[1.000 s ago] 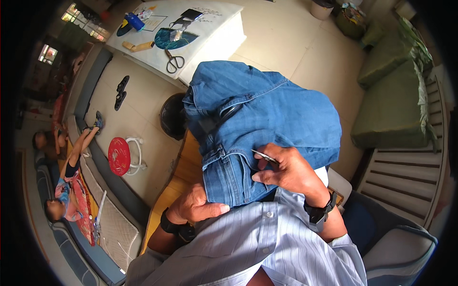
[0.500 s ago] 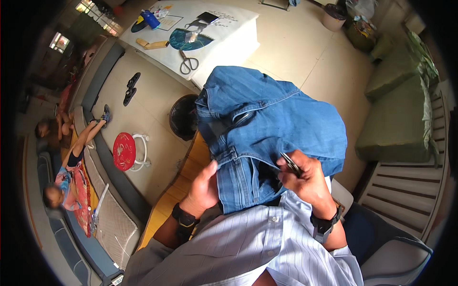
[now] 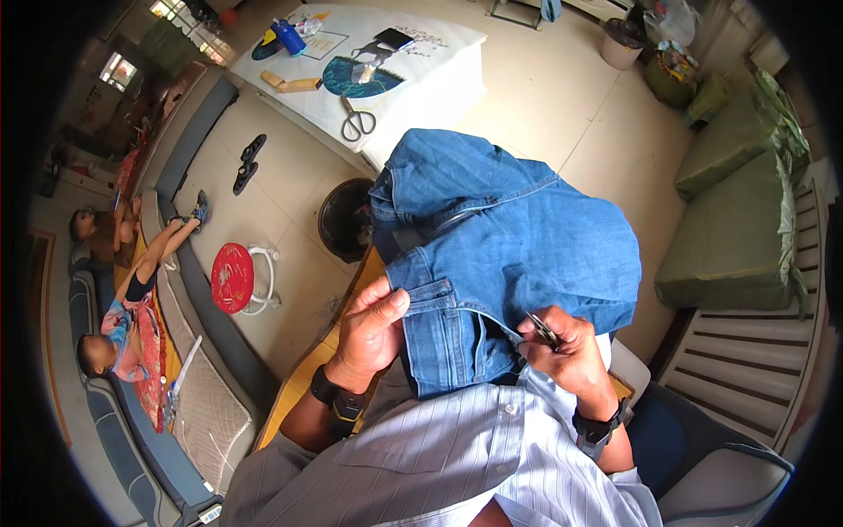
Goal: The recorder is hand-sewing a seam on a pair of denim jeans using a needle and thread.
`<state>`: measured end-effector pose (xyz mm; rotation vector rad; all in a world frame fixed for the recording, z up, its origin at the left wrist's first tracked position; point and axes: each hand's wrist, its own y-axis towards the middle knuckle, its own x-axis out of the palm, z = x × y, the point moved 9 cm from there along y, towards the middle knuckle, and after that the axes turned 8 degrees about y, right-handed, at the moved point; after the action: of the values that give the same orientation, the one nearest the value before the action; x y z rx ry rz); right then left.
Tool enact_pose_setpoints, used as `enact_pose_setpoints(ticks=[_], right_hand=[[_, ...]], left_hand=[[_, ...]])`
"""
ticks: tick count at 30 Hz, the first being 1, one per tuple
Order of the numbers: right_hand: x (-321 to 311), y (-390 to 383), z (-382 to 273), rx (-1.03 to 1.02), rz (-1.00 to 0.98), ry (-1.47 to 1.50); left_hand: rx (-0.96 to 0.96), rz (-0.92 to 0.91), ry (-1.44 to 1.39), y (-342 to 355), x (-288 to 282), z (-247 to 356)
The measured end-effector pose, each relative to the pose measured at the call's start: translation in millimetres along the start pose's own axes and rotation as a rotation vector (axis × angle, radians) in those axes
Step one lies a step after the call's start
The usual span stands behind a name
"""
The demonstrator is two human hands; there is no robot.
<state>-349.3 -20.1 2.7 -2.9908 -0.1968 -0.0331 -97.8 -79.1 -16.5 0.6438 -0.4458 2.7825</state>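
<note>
A pair of blue jeans (image 3: 544, 237) lies bunched across my lap, its waistband and pocket side turned toward me. My left hand (image 3: 373, 329) pinches the waistband at its left end, thumb on top. In my right hand (image 3: 566, 347) is a small pair of metal thread snips (image 3: 544, 332), pointing up and to the left. The fingertips of that hand also touch the denim near the pocket opening. Part of the snips is hidden in the palm, so I cannot tell whether the blades are apart.
Ahead stands a white-covered table (image 3: 457, 75) with large scissors (image 3: 357, 123), a blue bottle (image 3: 288, 38) and a dark phone-like object. A black bin (image 3: 344, 220) and red stool (image 3: 233, 278) stand left. Two people sit on the left sofa. Green bundles (image 3: 720, 228) rest on the right.
My left hand has risen slightly and now grips the waistband, lifting and folding its edge over. My right hand has moved slightly right and down with the snips. The view has shifted a little.
</note>
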Motion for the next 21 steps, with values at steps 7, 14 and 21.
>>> enact_pose_setpoints(ticks=[7, 14, 21], right_hand=[[7.3, 2.5, 10.5, 0.046, -0.035, -0.016], [2.0, 3.6, 2.5, -0.098, 0.056, -0.086], [-1.4, 9.7, -12.8, -0.064, 0.056, -0.015]], left_hand=[[0.030, -0.027, 0.065, 4.7, 33.8, 23.2], [0.034, -0.071, 0.149, 11.5, 40.4, 23.0], [0.004, -0.052, 0.127, 11.9, 51.9, 22.5]])
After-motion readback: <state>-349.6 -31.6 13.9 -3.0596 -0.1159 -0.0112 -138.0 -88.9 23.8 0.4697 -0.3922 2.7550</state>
